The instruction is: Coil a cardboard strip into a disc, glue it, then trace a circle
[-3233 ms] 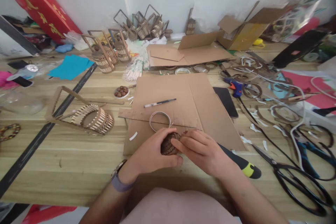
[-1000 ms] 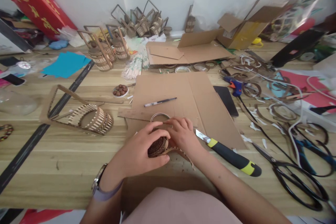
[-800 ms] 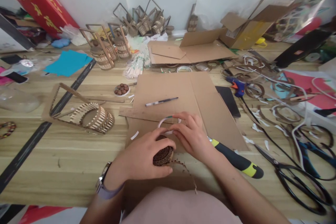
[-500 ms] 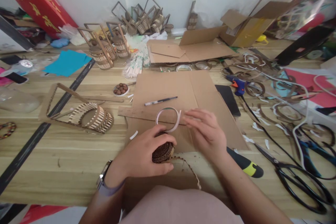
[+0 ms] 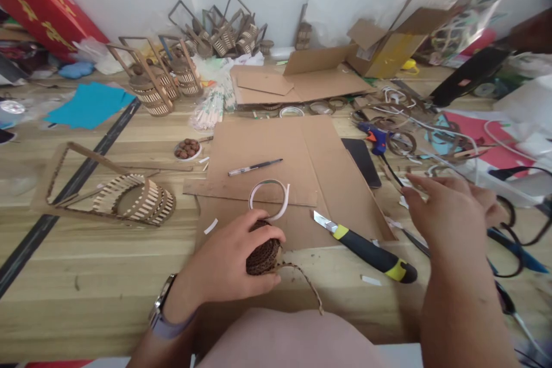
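My left hand [image 5: 233, 259] curls around a dark brown coil of braided cord [image 5: 262, 256], whose loose end trails toward me. Just beyond the fingertips stands a thin roll of white tape [image 5: 284, 201] with its free end sticking up. My right hand [image 5: 452, 213] hovers at the right, above white paper scraps and the partly covered scissors [image 5: 416, 241]; its thumb and forefinger point left, slightly apart, and I see nothing held. Between the hands lies a black and yellow utility knife [image 5: 371, 250], blade out over a cardboard sheet [image 5: 276, 138].
A pen [image 5: 255, 167] rests on the cardboard. To the left are a small slatted basket with a tall handle [image 5: 146, 204] and a bowl of brown nuts [image 5: 188, 149]. A blue glue gun [image 5: 377, 139], cables and brown rings clutter the right. More little baskets [image 5: 150, 95] stand behind.
My right hand has moved right, away from the tape roll, uncovering the utility knife. My left hand stays on the cord coil. The view has shifted a little to the right.
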A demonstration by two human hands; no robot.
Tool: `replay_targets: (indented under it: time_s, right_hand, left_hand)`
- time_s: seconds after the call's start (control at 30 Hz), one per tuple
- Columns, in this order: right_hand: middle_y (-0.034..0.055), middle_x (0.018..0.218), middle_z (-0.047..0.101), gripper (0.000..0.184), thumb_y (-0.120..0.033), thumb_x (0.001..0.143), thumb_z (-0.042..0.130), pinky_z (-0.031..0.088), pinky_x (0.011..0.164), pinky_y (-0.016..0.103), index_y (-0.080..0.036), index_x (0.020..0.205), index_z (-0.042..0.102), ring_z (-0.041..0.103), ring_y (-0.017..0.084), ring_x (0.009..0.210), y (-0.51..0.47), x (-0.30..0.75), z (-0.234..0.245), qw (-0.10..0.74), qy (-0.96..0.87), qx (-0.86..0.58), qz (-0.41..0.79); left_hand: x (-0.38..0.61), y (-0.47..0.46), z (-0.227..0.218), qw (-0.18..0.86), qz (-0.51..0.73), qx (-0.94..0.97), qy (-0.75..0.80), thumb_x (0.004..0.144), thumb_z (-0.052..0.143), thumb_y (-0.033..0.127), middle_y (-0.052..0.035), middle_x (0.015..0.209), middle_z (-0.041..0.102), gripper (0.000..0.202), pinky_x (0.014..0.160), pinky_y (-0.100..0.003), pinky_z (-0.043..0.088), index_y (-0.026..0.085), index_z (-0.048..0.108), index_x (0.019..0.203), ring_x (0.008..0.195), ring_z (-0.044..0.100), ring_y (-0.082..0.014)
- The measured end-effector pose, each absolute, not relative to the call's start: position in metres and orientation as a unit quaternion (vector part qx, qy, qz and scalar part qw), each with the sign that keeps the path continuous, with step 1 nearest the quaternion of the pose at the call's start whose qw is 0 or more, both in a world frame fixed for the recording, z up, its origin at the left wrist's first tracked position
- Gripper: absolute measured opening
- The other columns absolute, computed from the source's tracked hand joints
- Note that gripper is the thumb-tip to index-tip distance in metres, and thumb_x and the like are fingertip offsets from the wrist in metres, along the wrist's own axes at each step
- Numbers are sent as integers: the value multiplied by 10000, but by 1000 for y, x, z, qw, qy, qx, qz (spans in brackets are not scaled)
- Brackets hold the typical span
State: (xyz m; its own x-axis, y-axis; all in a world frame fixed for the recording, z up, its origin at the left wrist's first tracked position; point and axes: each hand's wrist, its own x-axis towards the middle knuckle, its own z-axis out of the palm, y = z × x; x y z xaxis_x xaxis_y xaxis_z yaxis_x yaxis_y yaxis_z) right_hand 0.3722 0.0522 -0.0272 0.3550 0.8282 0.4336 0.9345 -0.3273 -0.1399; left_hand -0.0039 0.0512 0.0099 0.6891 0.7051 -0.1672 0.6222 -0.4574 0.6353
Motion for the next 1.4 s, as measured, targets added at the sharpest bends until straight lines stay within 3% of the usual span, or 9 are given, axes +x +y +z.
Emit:
replay_targets:
  time_s: [0.1,0.3,0.43,0.5,0.67,0.9,1.03,1.2,1.4]
  right_hand:
    - [227,1157,620,372,-360,870,500,357,868,625,-213,1179,645,498,476,1142,50,376,-31,139,-521,-827,-158]
    - [110,995,685,194,-306,921,545,421,933,512,-244,1022,698,598,310,994,58,297,-10,330,-722,-593,-130]
    - [128,1263,604,264,-237,934,526,423,977,539,-249,1152,674,476,331,1227,60,250,-2,279,-823,-492,-46]
    - [143,1306,581,244,-217,944,512,431,967,534,-225,1106,694,437,342,1274,61,242,-4,259,-840,-474,-48]
    - [127,1214,649,145,-202,933,552,410,938,535,-207,889,690,483,342,1217,61,246,-7,254,-838,-472,-107]
    - [101,1182,678,148,-243,923,560,392,932,534,-222,832,674,516,337,1193,56,247,-4,277,-819,-495,-84]
    - [83,1177,683,142,-280,907,580,421,936,533,-252,852,709,558,320,1169,60,249,-10,321,-785,-530,-7]
    - [70,1080,720,173,-311,918,564,515,843,415,-262,934,729,668,243,1021,67,255,-17,409,-704,-564,138]
    - [80,1035,695,125,-223,896,597,426,851,456,-257,927,713,595,273,974,62,247,-11,359,-763,-530,-87]
  left_hand:
    - [0,50,9,352,59,853,382,749,702,372,-77,1404,433,447,963,-475,474,318,571,1173,1197,549,-320]
    - [6,49,8,356,48,857,370,738,718,367,-91,1410,434,458,994,-483,459,304,589,1173,1188,553,-319]
    - [9,48,8,352,37,863,361,729,731,379,-101,1388,454,465,991,-494,461,296,601,1168,1154,564,-319]
    - [10,49,8,348,34,865,360,730,732,379,-100,1373,469,462,988,-497,465,295,604,1166,1145,564,-318]
    - [13,48,5,326,35,866,377,752,707,404,-119,1389,474,503,979,-526,474,267,574,1217,1181,537,-345]
    - [18,45,1,289,86,853,427,781,666,380,-139,1401,496,653,1014,-508,470,208,428,1365,1216,533,-333]
    - [19,45,1,282,95,852,431,778,671,383,-140,1389,512,648,998,-504,484,201,437,1354,1201,547,-336]
    - [21,43,-1,270,89,861,422,767,679,409,-146,1402,502,665,975,-514,498,199,442,1352,1183,552,-350]
    - [22,43,-1,264,72,863,424,776,669,406,-147,1387,516,646,966,-514,504,192,455,1347,1162,559,-348]
